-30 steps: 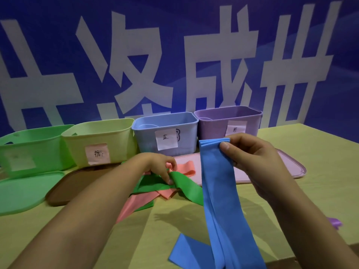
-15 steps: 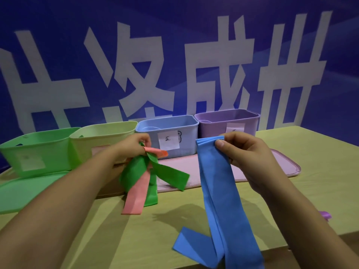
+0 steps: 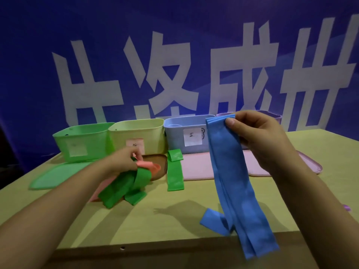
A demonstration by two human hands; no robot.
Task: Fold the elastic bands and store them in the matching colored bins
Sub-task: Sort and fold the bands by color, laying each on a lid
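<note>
Pinching the folded blue band [image 3: 231, 167], the right hand [image 3: 258, 136] needs the blue bin [image 3: 180, 133] at 11 o'clock next — left hand [image 3: 124, 162] clutches green and pink bands [image 3: 128, 183].

L hand [image 3: 124, 162]: forearm enters from lower-left corner, extends fwd and to the right; wrist roughly straight, back of hand up, fingers curled down in a pinch grip. R hand [image 3: 258, 136]: forearm enters from lower-right corner, angled up and inward; hand raised well above L hand, thumb [image 3: 231, 122] pressed fwd against curled fingers, closed pinch. Both forearms bare.
</note>
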